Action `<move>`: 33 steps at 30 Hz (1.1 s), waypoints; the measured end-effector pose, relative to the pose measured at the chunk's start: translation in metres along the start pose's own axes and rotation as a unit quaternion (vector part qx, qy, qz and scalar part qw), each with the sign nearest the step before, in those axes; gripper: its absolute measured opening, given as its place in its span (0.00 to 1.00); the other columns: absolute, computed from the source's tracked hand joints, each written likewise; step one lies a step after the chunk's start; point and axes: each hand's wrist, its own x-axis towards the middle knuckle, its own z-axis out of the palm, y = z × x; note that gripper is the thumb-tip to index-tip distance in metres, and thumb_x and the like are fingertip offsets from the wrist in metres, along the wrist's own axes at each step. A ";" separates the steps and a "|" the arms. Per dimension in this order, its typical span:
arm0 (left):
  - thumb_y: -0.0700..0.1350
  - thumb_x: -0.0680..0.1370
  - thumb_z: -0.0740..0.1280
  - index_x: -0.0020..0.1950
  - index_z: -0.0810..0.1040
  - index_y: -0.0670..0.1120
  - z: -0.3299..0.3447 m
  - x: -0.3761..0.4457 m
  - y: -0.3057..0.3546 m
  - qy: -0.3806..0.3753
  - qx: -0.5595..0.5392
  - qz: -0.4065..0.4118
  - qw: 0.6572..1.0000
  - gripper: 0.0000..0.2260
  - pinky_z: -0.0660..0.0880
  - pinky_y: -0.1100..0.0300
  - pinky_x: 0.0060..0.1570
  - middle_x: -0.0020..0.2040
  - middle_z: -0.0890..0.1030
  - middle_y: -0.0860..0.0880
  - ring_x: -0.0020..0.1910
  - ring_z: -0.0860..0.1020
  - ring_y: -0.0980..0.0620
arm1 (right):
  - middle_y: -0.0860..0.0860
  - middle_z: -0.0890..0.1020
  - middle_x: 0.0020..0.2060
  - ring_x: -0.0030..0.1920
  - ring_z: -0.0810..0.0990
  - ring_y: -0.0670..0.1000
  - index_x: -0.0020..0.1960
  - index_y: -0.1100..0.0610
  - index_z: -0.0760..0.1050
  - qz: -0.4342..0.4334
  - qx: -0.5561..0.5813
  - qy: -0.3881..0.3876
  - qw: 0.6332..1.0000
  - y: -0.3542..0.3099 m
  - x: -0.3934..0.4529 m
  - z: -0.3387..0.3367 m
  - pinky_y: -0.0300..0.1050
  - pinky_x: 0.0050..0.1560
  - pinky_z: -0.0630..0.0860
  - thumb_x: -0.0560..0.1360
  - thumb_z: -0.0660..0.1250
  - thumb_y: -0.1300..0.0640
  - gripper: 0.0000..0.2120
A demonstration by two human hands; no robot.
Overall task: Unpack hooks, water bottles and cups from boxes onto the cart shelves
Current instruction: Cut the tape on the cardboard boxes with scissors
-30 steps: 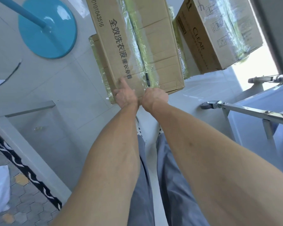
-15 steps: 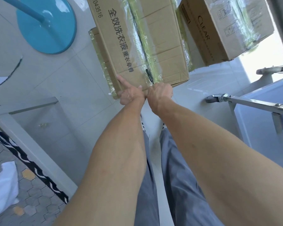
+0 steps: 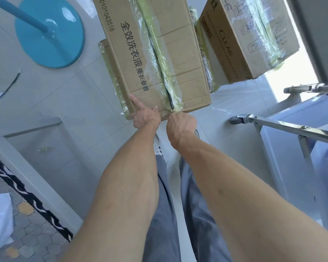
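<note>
Nearest the camera, two bare forearms reach forward over grey trousers [image 3: 165, 214] toward the pale tiled floor [image 3: 68, 103]. The left hand [image 3: 145, 117] rests on the near left corner of a taped cardboard box [image 3: 180, 59], its forefinger stretched along the box's edge and the other fingers bent against the near face; whether it truly grips the cardboard cannot be told. The right hand [image 3: 181, 123] sits just beside it, curled closed at the near end of the yellowish tape seam [image 3: 159, 59] that runs down the middle of the box's top, where a thin dark object [image 3: 171, 103] lies along the tape; what the fingers hold is hidden. The two hands are close together, almost touching. This box bears printed black characters and a number, is still sealed, and lies on top of another tape-wrapped box [image 3: 110, 72] on the floor. To the right stands the metal cart [image 3: 292, 129], a caster [image 3: 239, 119] at its near corner and something blue on a shelf. Farther off, a second sealed box marked CLEAR [image 3: 254, 40] stands beside the first, and to the left a round teal stand base [image 3: 49, 33] sits on the floor.
</note>
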 end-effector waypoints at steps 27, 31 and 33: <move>0.49 0.74 0.63 0.35 0.76 0.44 -0.021 -0.055 0.057 -0.361 -0.196 -0.011 0.912 0.12 0.72 0.64 0.31 0.29 0.79 0.48 0.24 0.76 0.51 | 0.52 0.76 0.39 0.34 0.74 0.46 0.52 0.59 0.73 0.247 0.655 0.139 0.700 0.040 -0.005 -0.009 0.30 0.25 0.67 0.78 0.61 0.66 0.05; 0.49 0.77 0.67 0.36 0.76 0.46 -0.007 -0.063 0.052 -0.334 -0.297 0.003 0.895 0.11 0.71 0.63 0.30 0.31 0.78 0.50 0.27 0.73 0.52 | 0.60 0.76 0.55 0.49 0.76 0.57 0.67 0.63 0.68 0.240 0.616 0.147 0.736 0.045 -0.012 -0.004 0.20 0.32 0.65 0.80 0.60 0.64 0.16; 0.43 0.75 0.69 0.38 0.77 0.46 -0.002 -0.067 0.052 -0.320 -0.296 0.021 0.900 0.06 0.71 0.63 0.30 0.29 0.78 0.51 0.27 0.74 0.53 | 0.59 0.78 0.56 0.54 0.78 0.59 0.69 0.60 0.66 0.260 0.558 0.126 0.778 0.045 -0.010 -0.008 0.31 0.42 0.70 0.79 0.61 0.63 0.18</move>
